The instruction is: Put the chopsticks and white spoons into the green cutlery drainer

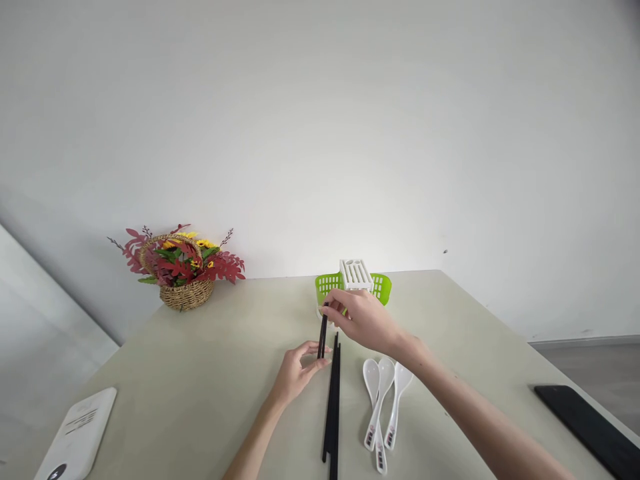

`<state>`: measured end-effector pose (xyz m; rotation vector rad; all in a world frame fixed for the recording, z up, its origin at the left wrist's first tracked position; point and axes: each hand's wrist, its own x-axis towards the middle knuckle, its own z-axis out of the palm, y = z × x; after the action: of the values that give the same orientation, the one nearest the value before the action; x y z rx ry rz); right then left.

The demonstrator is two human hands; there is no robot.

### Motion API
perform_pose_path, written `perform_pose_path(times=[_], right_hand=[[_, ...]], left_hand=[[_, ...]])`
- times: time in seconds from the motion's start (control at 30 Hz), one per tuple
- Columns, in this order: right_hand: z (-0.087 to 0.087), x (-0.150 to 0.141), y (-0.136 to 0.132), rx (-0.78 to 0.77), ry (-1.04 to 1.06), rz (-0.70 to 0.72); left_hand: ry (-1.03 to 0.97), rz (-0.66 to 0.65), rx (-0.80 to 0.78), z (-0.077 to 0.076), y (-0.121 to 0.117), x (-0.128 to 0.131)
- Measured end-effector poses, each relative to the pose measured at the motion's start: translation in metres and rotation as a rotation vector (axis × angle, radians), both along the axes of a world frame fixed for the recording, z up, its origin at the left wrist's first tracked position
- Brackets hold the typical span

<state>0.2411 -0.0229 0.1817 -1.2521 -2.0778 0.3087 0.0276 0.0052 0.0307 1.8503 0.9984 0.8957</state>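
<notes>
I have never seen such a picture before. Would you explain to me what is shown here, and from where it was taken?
No machine is here, only a person's two bare hands. The single picture comes from a camera worn on the head, looking forward and down. The right hand holds the far end of some black chopsticks; the left hand has its fingers at the near end. On the table, more chopsticks lie beside three white spoons. Behind stand a green and white rack and a basket of flowers. A flat white object lies at the left, a flat black one at the right.
</notes>
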Motion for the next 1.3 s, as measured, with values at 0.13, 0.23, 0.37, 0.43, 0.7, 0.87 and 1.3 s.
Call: perform_pose_path(times=[0.13,0.23,0.37,0.43,0.7,0.87,1.3], right_hand=[[0.002,0.0,0.002,-0.022,0.0,-0.012],[0.003,0.0,0.004,-0.048,0.003,0.002],[0.007,0.0,0.004,-0.09,0.024,0.016],[0.009,0.0,0.003,-0.117,0.038,0.035],[0.015,0.004,0.0,-0.167,0.04,0.097],[0.019,0.002,-0.002,-0.159,0.03,0.133],[0.018,0.012,0.004,-0.153,0.093,0.168]], left_hand=[[-0.023,0.048,-0.046,-0.005,0.004,-0.003],[-0.067,0.028,-0.09,-0.006,0.004,-0.002],[-0.06,0.001,-0.118,-0.003,0.001,0.0],[-0.043,-0.006,-0.113,-0.001,0.0,0.0],[-0.068,-0.015,-0.152,-0.002,0.001,0.001],[-0.022,-0.028,-0.126,-0.004,0.003,-0.001],[0.001,0.024,-0.09,-0.005,0.005,-0.005]])
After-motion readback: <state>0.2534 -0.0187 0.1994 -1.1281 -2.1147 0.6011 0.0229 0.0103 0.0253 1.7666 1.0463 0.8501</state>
